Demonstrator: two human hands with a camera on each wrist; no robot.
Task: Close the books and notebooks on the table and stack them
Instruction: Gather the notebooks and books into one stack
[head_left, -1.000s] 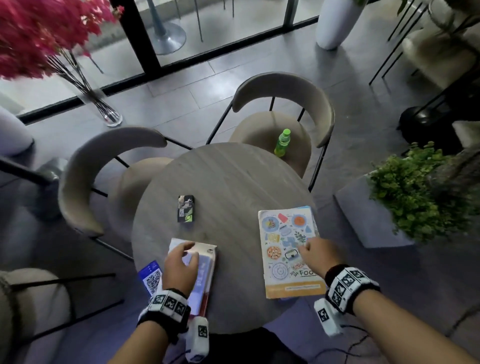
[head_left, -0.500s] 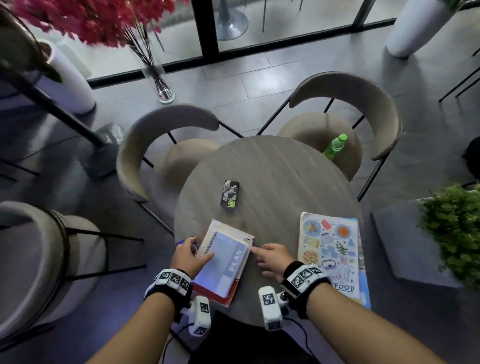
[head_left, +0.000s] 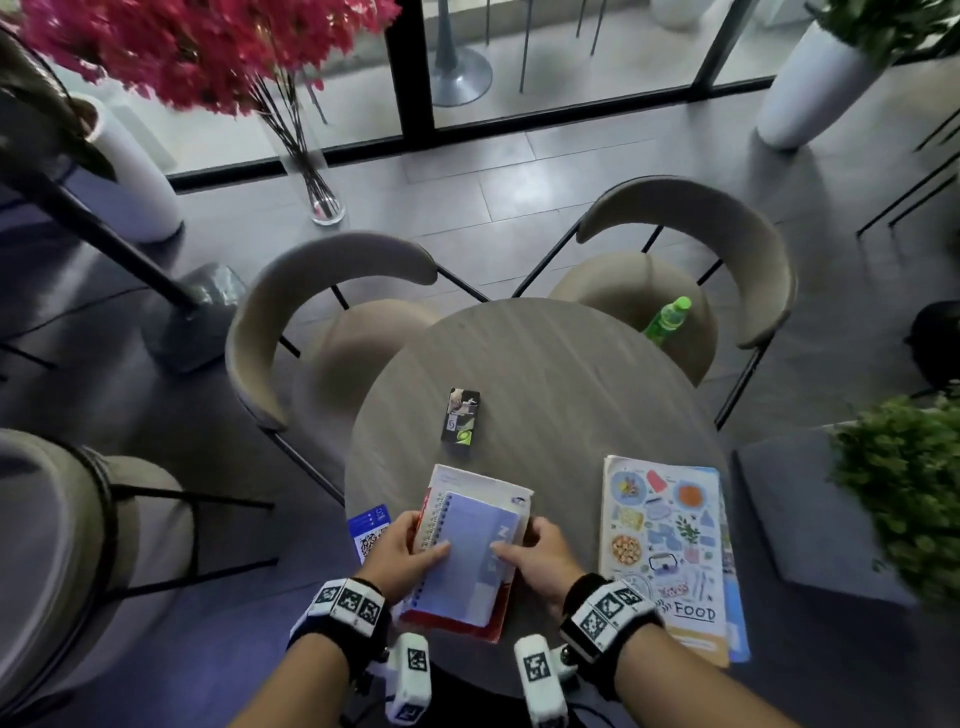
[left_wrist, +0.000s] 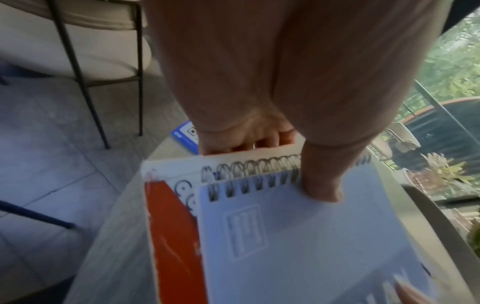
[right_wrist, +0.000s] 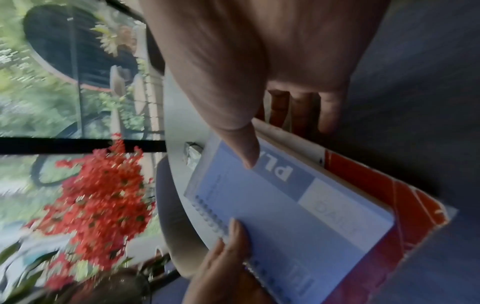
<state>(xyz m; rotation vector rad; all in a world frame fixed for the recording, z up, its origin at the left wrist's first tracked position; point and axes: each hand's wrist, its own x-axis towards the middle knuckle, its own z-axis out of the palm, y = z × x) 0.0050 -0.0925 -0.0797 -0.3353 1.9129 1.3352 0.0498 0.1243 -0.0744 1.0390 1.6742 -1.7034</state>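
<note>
The left hand (head_left: 402, 553) holds the stack by its left edge, thumb on top, fingers curled under. The right hand (head_left: 540, 558) holds the right edge the same way. The stack is a closed blue notebook (head_left: 467, 556) on a red and white book (head_left: 467, 486), at 6 o'clock on the round table (head_left: 545, 374). A closed food book (head_left: 667, 551) lies at 4 o'clock. A small dark box (head_left: 461, 416) sits at 12 o'clock from the stack. A green bottle (head_left: 670, 318) stands on the far chair (head_left: 691, 244).

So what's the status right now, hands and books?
Both hands, left and right, grip the pale blue spiral notebook atop the red-and-white book. Illustrated food book lies apart, unstacked. Nothing between.
</note>
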